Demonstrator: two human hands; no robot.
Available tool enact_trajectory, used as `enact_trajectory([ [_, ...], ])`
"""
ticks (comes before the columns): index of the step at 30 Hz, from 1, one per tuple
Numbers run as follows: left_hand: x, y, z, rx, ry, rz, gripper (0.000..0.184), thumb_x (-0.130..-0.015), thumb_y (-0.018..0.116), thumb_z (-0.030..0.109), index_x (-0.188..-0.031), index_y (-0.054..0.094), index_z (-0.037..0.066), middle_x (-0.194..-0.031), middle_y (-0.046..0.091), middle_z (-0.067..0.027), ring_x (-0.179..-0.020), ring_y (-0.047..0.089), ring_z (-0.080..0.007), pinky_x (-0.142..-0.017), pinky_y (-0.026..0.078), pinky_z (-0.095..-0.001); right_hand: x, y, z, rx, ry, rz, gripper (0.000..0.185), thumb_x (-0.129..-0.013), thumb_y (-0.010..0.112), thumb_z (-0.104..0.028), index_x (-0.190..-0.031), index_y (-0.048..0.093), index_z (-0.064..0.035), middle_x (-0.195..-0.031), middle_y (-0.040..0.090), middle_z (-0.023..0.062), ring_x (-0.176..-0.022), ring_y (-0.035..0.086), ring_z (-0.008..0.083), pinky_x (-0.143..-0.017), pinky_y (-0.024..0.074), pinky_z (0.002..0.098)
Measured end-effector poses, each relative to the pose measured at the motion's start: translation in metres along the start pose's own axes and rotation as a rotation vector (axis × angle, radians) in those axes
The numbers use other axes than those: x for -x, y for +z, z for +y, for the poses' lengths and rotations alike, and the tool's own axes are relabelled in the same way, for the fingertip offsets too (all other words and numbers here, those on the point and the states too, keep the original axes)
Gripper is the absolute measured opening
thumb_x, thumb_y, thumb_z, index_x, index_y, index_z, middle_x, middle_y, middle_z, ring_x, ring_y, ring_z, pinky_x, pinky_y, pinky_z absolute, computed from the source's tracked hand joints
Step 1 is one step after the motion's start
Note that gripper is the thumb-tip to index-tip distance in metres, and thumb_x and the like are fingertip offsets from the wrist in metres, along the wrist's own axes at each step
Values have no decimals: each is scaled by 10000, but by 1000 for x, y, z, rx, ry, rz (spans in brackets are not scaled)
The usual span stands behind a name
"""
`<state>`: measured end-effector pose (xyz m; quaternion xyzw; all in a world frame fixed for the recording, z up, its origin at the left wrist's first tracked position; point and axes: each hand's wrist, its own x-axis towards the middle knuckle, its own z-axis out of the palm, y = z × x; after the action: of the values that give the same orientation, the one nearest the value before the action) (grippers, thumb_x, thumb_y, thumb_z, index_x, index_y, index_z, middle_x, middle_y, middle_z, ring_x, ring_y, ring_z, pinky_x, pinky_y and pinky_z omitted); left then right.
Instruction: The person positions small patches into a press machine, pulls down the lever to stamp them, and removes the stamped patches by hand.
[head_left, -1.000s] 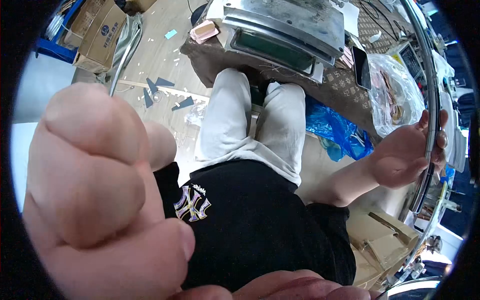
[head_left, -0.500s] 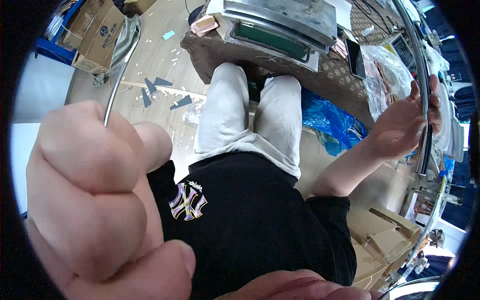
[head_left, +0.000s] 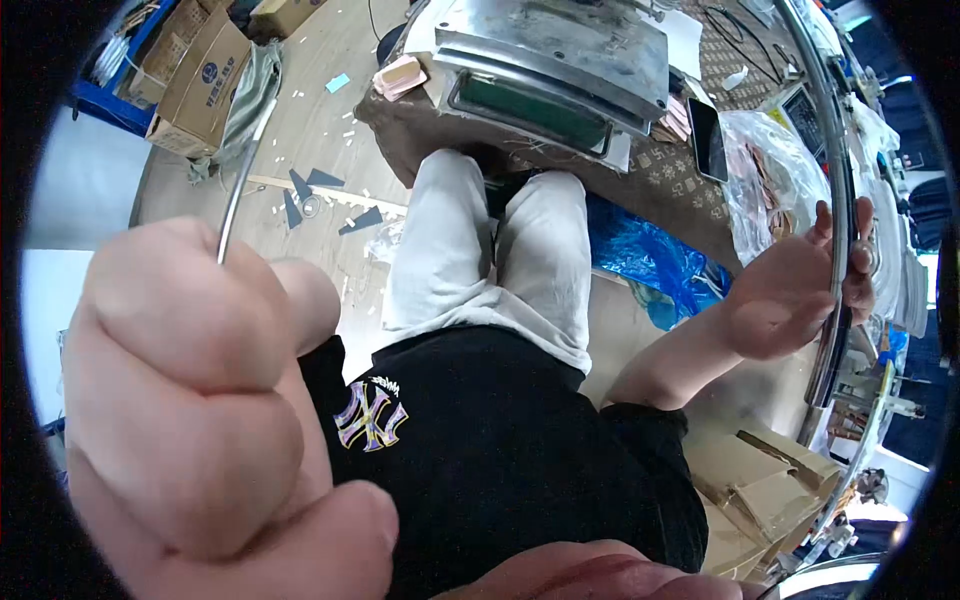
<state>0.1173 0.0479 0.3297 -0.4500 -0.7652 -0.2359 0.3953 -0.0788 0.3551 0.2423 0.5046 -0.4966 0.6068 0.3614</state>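
Very close to the camera at the left, my left hand (head_left: 200, 400) is a fist around a thin metal rod (head_left: 240, 190) that sticks out above it. On the right side my right hand (head_left: 795, 295) holds a thicker, shiny metal pole (head_left: 828, 355), its fingers behind the pole and its palm beside it. The pole runs up past the top edge of the view. What lies inside the left fist is hidden.
Ahead of my knees stands a cloth-covered table (head_left: 660, 185) with a metal machine (head_left: 560, 50), pink pieces (head_left: 400, 77), a phone (head_left: 706, 138) and a plastic bag (head_left: 750, 190). Cardboard boxes (head_left: 205, 85) stand at the upper left, another (head_left: 765, 490) at the lower right.
Both hands keep their hold. My right hand and the pole rise in the view, then drop back somewhat. The left fist sits slightly lower than at first, and the view has shifted a little.
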Motion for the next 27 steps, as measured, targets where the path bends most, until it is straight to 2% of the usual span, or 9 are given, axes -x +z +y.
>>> enact_trajectory([
  [4,-4,3,-7,-45,-21,-20,192,-959,664,450,-1090,695,314,-851,550,68,-630,380,-114,-530,272,-282,0,2,3,10,-13,3,347,-1034,581,-291,-1366,527,-208,-1463,548,67,-1488,350,458,-1157,418,565],
  [7,-6,5,-10,-12,-27,-48,196,-945,673,406,-1093,706,281,-861,561,48,-626,423,-130,-526,315,-293,3,2,3,13,30,-15,366,-1032,584,-320,-1383,521,-239,-1480,533,47,-1498,333,449,-1167,397,570],
  [15,0,22,-29,44,-67,-76,215,-908,697,287,-1099,734,195,-887,590,-5,-614,540,-172,-516,429,-320,-3,-18,4,48,-35,-135,432,-1033,590,-365,-1443,485,-277,-1496,521,-10,-1521,299,418,-1190,362,559],
  [17,5,29,-34,58,-106,-90,222,-899,703,257,-1100,741,173,-894,597,-18,-611,569,-183,-513,457,-327,-2,-15,3,104,-42,-137,426,-1050,545,-390,-1458,475,-289,-1518,501,2,-1516,311,416,-1179,383,557],
  [21,62,84,-63,-114,-493,-135,237,-880,715,198,-1103,754,130,-907,611,-45,-605,627,-204,-508,514,-341,-3,-4,-2,152,-33,-100,387,-1085,457,-380,-1453,505,-271,-1543,494,25,-1506,341,405,-1150,413,531],
  [23,94,117,-81,-307,-741,-132,292,-926,695,196,-1210,704,129,-1074,644,-47,-720,697,-262,-590,555,-364,-4,0,-6,162,-22,-88,378,-1098,424,-369,-1446,522,-258,-1550,496,34,-1503,353,399,-1138,422,519],
  [24,102,130,-88,-314,-745,-130,292,-926,695,196,-1210,704,129,-1074,644,-47,-720,697,-262,-590,555,-364,-4,3,-7,197,-34,-58,384,-1104,407,-383,-1446,528,-261,-1556,492,31,-1498,365,388,-1129,430,508],
  [26,117,144,-94,-375,-1006,-111,301,-950,678,175,-1249,704,154,-1224,657,-56,-894,709,-300,-696,569,-388,-1,14,-6,215,-40,-8,394,-1113,381,-404,-1447,537,-265,-1566,485,27,-1490,383,371,-1116,443,491],
  [27,124,147,-95,-395,-1023,-112,301,-950,678,175,-1249,704,154,-1224,657,-56,-894,709,-300,-696,569,-388,0,19,-6,211,-38,9,399,-1116,373,-411,-1447,540,-266,-1569,483,26,-1488,389,365,-1112,447,485],
])
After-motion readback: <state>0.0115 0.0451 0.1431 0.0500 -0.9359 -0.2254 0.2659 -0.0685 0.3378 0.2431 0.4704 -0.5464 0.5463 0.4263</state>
